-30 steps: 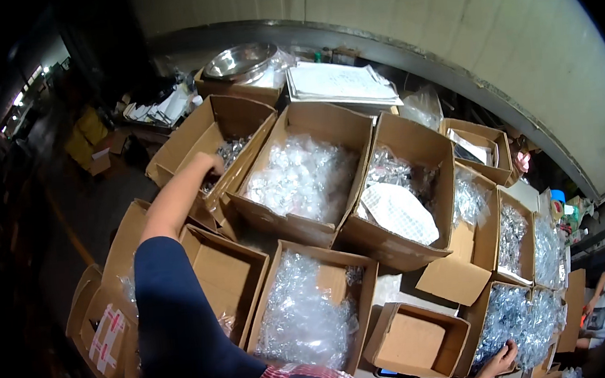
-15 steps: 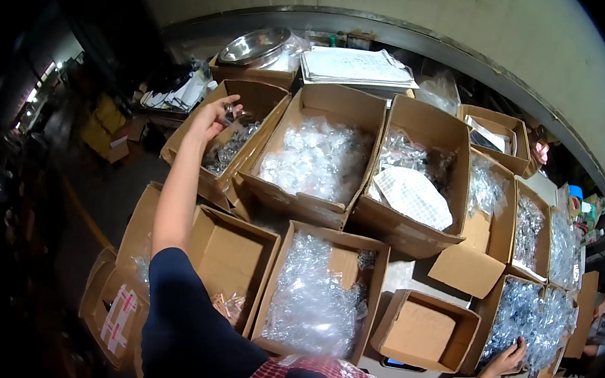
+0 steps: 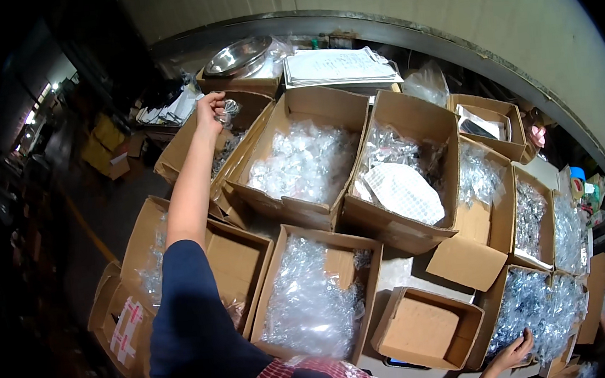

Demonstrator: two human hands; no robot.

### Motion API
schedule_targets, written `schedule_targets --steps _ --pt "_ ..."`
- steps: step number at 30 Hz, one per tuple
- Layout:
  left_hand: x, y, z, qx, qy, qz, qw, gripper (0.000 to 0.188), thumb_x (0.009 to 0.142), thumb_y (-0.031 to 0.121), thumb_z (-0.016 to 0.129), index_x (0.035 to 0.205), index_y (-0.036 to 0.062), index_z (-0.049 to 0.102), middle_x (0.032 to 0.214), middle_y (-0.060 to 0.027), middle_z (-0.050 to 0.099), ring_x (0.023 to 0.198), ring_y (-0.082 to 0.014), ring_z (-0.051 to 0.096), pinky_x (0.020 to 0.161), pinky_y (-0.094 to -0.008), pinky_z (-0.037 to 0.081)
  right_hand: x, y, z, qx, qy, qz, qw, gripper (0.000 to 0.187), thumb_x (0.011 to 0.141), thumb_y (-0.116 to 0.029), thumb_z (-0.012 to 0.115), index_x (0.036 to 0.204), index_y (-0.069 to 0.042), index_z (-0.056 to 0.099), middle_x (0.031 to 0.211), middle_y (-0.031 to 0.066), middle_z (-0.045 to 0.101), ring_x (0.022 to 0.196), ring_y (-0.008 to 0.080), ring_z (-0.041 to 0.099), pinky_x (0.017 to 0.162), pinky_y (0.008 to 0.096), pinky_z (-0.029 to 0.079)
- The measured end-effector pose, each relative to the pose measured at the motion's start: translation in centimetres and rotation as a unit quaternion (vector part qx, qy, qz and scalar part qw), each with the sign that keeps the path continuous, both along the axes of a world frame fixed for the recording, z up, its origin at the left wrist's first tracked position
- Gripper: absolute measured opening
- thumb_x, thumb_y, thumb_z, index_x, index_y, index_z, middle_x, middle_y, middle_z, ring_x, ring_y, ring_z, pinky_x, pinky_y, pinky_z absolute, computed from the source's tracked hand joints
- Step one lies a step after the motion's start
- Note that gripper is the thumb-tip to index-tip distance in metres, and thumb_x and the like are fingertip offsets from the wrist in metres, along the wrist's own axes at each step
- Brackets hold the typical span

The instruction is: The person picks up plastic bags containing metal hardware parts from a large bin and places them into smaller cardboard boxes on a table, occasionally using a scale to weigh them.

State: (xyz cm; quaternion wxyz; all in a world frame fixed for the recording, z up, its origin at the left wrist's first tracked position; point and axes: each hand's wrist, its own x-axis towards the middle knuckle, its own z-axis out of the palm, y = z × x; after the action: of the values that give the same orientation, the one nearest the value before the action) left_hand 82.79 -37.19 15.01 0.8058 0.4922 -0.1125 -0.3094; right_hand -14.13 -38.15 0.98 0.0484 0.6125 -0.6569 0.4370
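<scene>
A small shiny packet point(image 3: 230, 109) is pinched by the fingers point(image 3: 216, 96) of the left hand point(image 3: 208, 112) above a cardboard box point(image 3: 177, 150); clear packets point(image 3: 523, 303) are touched by the right hand point(image 3: 512, 354), its grip unclear.

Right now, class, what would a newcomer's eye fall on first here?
Probably the left hand, stretched out with a small shiny packet over the open box at upper left. The glittering heap of clear packets in the big central box likely draws the eye too. Behind them, the shiny metal bowl stands out, left of the papers.
</scene>
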Motion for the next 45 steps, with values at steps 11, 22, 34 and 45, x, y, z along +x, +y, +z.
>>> schedule_targets --steps 11,22,34,45 --pt "-0.4 -3.5 1.3 0.111 -0.072 -0.029 0.991 0.03 0.067 0.004 0.062 0.097 0.0026 0.066 0.06 0.0006 0.049 0.047 -0.0133 0.05 0.045 -0.0219 0.038 0.6 0.8 0.9 0.015 -0.018 -0.011 1.0 0.027 0.097 -0.007 0.043 0.115 0.006 0.058 0.115 0.0165 0.058 0.105 0.0267 0.058 0.094 0.0367 0.047" --pt "3.5 -6.3 -15.7 0.476 -0.525 -0.238 0.664 0.044 0.08 0.042 0.065 0.106 0.006 0.068 0.104 -0.0174 0.068 0.095 -0.0292 0.065 0.084 -0.038 0.049 -0.2 0.5 0.6 -0.008 0.085 -0.052 0.995 0.031 0.092 -0.001 0.039 0.118 0.006 0.055 0.115 0.0189 0.055 0.104 0.0299 0.058 0.093 0.0378 0.048" --pt "2.1 3.0 -1.2 0.366 -0.55 0.02 0.751 0.015 0.084 0.011 0.068 0.091 0.0 0.073 0.074 -0.0054 0.069 0.064 -0.0136 0.063 0.057 -0.0258 0.05 -1.2 -0.1 -2.1 -0.014 0.236 -0.176 0.956 0.037 0.087 -0.026 0.063 0.11 0.003 0.065 0.113 0.0208 0.064 0.098 0.0332 0.061 0.092 0.0509 0.044" --pt "3.4 4.7 0.4 0.198 -0.334 0.084 0.918 0.021 0.091 0.012 0.057 0.096 -0.0066 0.065 0.088 -0.0144 0.067 0.074 -0.02 0.066 0.06 -0.0309 0.059 1.2 -0.8 -0.2 0.014 0.052 -0.054 0.997 0.032 0.094 -0.007 0.039 0.119 0.005 0.057 0.116 0.019 0.059 0.105 0.0304 0.059 0.092 0.0396 0.047"
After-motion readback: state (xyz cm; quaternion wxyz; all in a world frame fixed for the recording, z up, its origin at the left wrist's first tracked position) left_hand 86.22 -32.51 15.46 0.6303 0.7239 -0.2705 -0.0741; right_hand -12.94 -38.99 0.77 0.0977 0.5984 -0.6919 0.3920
